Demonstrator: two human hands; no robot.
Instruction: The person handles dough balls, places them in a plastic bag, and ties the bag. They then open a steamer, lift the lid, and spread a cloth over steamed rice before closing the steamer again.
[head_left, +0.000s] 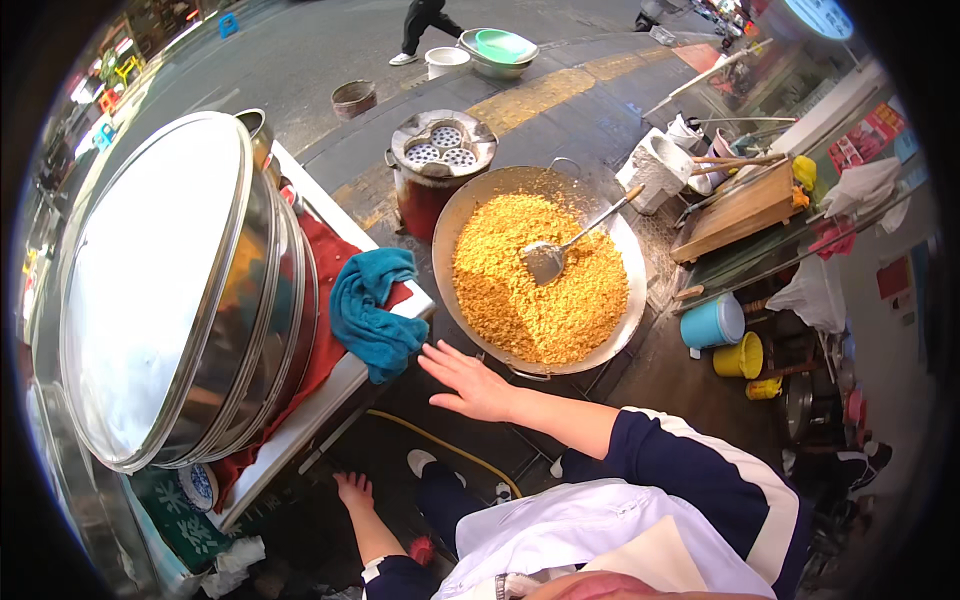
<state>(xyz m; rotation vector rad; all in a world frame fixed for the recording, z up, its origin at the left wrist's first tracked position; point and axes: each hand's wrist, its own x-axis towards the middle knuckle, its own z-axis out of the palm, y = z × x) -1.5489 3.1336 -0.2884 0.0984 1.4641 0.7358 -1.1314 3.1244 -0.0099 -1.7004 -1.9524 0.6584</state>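
My right hand (469, 384) is stretched out, palm down with fingers spread, holding nothing. Its fingertips are close to a crumpled teal towel (375, 307) draped over the corner of a white table (289, 442). Lower down, my left hand (352, 489) hangs empty beside the table edge, its fingers slightly apart. Beyond my right hand, a wide metal wok (634, 259) on the ground holds a heap of golden, crumbly grain-like food (540, 315). A metal spatula (544, 261) with a wooden-tipped handle rests on this heap. Large stacked round steamers (259, 322) under a shiny domed lid (157, 285) stand on the table.
A briquette stove (442, 176) with three honeycomb briquettes stands behind the wok. Basins (499, 69) and a bucket (354, 99) sit near the road. A walking person's legs (424, 28) pass there. Right lie a wooden board (739, 210) and a blue bucket (709, 322). A yellow hose (442, 442) crosses the floor.
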